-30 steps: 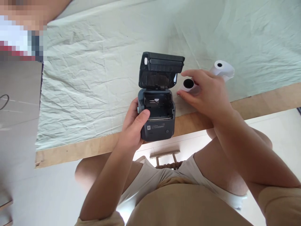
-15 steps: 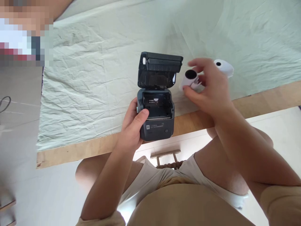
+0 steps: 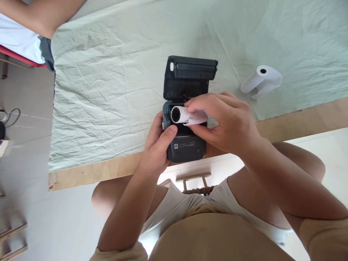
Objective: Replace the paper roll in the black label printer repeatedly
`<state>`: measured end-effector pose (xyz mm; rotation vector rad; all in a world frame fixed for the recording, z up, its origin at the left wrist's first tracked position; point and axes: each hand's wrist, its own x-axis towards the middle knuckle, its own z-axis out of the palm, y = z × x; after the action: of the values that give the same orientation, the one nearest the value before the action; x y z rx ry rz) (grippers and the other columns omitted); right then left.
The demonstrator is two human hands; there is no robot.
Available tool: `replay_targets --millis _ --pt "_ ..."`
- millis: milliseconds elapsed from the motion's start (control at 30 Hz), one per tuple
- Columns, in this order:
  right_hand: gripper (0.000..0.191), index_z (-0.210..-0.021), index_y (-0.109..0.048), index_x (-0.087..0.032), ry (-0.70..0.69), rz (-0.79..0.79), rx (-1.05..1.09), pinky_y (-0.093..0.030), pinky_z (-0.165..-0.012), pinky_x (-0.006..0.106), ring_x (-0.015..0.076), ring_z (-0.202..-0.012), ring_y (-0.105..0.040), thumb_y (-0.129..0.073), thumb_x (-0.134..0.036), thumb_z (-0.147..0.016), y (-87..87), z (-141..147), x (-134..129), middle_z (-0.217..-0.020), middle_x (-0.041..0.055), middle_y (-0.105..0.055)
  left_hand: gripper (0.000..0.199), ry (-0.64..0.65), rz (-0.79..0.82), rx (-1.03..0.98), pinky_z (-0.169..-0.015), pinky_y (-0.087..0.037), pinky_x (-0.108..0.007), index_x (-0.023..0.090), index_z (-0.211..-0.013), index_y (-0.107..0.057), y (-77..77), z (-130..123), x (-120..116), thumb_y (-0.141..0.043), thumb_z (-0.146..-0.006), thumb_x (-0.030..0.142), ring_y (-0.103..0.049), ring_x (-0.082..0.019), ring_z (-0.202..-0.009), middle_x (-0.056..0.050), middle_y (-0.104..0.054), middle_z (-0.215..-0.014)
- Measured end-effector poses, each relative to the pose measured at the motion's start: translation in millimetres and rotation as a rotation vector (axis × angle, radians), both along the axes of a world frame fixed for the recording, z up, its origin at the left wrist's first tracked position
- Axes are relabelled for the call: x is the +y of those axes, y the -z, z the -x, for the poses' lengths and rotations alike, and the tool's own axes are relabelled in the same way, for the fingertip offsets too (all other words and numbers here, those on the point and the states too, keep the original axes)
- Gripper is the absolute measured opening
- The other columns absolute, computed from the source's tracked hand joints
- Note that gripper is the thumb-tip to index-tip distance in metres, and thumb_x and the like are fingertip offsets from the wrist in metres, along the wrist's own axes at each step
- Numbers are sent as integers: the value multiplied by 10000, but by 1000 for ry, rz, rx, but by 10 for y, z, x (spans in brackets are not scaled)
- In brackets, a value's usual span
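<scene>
A dark label printer (image 3: pixel 186 149) has its lid (image 3: pixel 187 78) raised at the back. My left hand (image 3: pixel 161 141) grips the printer's left side, thumb on the edge of the open compartment. Pinched in my right hand (image 3: pixel 223 117) is a small white paper roll (image 3: pixel 181 115) with a dark hollow core, lying across the compartment opening. Its right end is partly hidden by my fingers. How deep the roll sits in the compartment I cannot tell.
Another white paper roll (image 3: pixel 252 80), partly unrolled, lies on the pale green cloth (image 3: pixel 108 72) to the right. The table's wooden edge (image 3: pixel 95 174) runs along the front. At the top left shows another person's arm (image 3: pixel 51 14).
My right hand has moved left with the white roll, from beside the printer to over its open compartment. My left hand still holds the printer.
</scene>
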<state>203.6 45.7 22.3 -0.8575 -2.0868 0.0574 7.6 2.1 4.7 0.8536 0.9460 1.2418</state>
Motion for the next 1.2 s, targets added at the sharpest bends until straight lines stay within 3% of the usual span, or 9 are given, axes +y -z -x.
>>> replay_targets --millis 100,267,467,600,700,767,833,967,1200 --pt "233 -1103 -664 -272 -1 -29 29 -592 -759 365 209 -901 -837 -685 -78 -976 -25 -57 6 -1062 -21 -887 506 18 10 -17 -939 -741 -419 266 -1285 -712 9 13 -7 -936 -944 565 -857 -347 -1271 -75 -897 -1206" --pt "178 -1076 -691 -267 36 45 -30 -574 -844 418 243 -973 -827 -681 -97 -1022 -31 -83 -27 -1153 25 -888 546 19 38 -18 -811 -742 -388 270 -1320 -698 11 9 -11 -944 -933 567 -874 -342 -1204 -84 -889 -1258" --pt "149 -971 -681 -239 -60 20 -17 -569 -832 375 214 -1037 -846 -676 -97 -1016 36 -106 28 -1191 7 -898 544 11 33 -7 -862 -740 -403 255 -1280 -715 -3 4 6 -955 -913 578 -884 -334 -1142 -75 -888 -1187" --pt "191 -949 -645 -263 -86 -12 60 -562 -808 381 190 -961 -815 -665 -77 -988 -6 -73 -30 -1082 -33 -882 498 -32 29 0 -959 -730 -416 250 -1210 -746 -7 -27 -1 -953 -915 593 -843 -351 -1277 -67 -880 -1137" --pt "247 -941 -623 -280 -128 -33 125 -526 -782 389 171 -915 -779 -684 -45 -990 -4 -33 -101 -980 -68 -846 495 -64 4 -21 -1013 -717 -417 247 -1185 -774 4 -47 -19 -816 -1004 706 -801 -343 -1364 -70 -869 -1136" --pt "219 -939 -633 -285 -200 -22 100 -521 -812 394 172 -957 -780 -717 -109 -1038 31 -28 -124 -970 -72 -836 524 -49 -16 -16 -965 -721 -396 247 -1216 -769 14 -34 -30 -782 -1016 731 -807 -336 -1340 -72 -861 -1134" --pt "178 -938 -654 -285 -262 5 64 -514 -844 406 184 -1017 -781 -724 -232 -1093 75 -43 -127 -991 -60 -839 540 -7 -22 4 -862 -725 -375 249 -1243 -733 22 1 -35 -886 -945 672 -846 -332 -1219 -69 -856 -1119" --pt "166 -985 -681 -284 -318 40 50 -510 -859 431 207 -1050 -769 -729 -399 -1096 121 -80 -115 -1060 -29 -840 655 70 -12 29 -851 -737 -384 264 -1285 -683 45 74 -25 -1050 -789 484 -860 -300 -1058 -74 -848 -1190" --pt "122 -1013 -628 -281 -149 12 299 -565 -768 390 202 -864 -722 -745 -253 -1027 103 -141 23 -952 3 -759 1082 35 -36 88 -933 -730 -443 414 -1627 -514 104 77 -33 -1104 -721 442 -825 -369 -1246 -93 -777 -1481"
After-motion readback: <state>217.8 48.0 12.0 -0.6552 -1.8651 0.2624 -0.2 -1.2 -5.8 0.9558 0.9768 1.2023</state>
